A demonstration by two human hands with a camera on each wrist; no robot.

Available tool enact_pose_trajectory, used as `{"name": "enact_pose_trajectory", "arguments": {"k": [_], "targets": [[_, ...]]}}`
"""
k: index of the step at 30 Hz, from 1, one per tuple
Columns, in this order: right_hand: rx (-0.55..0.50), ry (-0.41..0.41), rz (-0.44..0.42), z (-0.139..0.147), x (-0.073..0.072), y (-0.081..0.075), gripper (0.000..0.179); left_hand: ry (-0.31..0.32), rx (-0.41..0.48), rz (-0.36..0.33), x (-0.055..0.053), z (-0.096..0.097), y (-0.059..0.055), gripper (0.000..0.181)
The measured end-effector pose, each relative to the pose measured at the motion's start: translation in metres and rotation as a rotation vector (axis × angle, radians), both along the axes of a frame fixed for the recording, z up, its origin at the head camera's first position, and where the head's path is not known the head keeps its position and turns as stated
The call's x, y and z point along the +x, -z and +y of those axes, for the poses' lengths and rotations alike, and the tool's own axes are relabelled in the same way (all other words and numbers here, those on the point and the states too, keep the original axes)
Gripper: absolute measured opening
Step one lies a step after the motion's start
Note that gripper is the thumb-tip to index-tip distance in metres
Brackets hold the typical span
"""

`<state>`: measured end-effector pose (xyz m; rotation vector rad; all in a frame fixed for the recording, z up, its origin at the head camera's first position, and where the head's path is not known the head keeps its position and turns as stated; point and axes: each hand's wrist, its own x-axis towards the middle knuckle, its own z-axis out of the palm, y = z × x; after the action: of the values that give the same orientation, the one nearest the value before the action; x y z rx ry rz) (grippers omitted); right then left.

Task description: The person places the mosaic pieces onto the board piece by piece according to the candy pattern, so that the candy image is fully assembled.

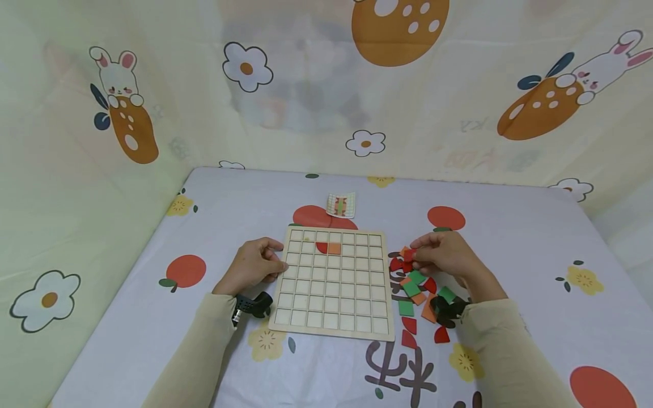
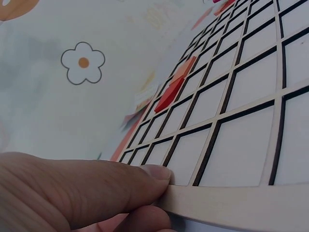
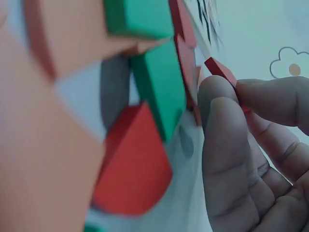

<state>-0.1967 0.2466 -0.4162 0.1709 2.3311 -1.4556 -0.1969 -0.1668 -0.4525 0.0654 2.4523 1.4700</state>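
Left edge of the pale wooden grid board (image 1: 331,306): my left hand (image 1: 251,262) grips it, fingers bent. Off right: right hand (image 1: 449,258), nearly closed, pinches a flat red piece (image 3: 221,70).

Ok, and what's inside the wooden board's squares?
A red piece with a curved edge and, to its right, an orange piece sit in neighboring squares of the wooden board. The board's floor beneath both is covered and can't be seen.
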Motion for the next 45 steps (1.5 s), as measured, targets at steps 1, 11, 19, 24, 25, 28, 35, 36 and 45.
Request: {"name": "enact_pose_trajectory", "arguments": {"k": [1,11,19,24,25,28,35,36,45], "targets": [[-0.013,-0.003,0.003,-0.001,0.0,0.0,0.035,0.0,0.001,-0.001,0.0,0.0,0.0,0.042],[-0.113,0.033,-0.051,-0.025,-0.008,0.001,0.034,-0.002,0.008,-0.003,0.0,0.0,0.002,0.043],[-0.115,0.046,-0.084,-0.042,-0.013,0.004,0.03,-0.003,0.009,-0.006,0.0,0.0,0.001,0.042],[-0.123,0.059,-0.105,-0.051,-0.016,0.004,0.029,-0.007,0.007,-0.009,0.0,0.001,0.001,0.043],[-0.126,0.059,-0.108,-0.053,-0.017,0.004,0.028,-0.008,0.007,-0.01,0.0,0.001,0.001,0.043],[-0.133,0.062,-0.121,-0.059,-0.019,0.004,0.029,-0.011,0.009,-0.012,0.0,0.001,0.0,0.043],[-0.13,0.081,-0.14,-0.072,-0.023,0.003,0.027,-0.015,0.007,-0.016,0.0,0.001,-0.001,0.043],[-0.126,0.083,-0.14,-0.073,-0.024,0.003,0.026,-0.015,0.008,-0.017,0.0,0.001,-0.001,0.043],[-0.122,0.071,-0.119,-0.081,-0.027,0.005,0.023,-0.004,0.02,-0.009,0.001,0.0,0.0,0.043]]}}
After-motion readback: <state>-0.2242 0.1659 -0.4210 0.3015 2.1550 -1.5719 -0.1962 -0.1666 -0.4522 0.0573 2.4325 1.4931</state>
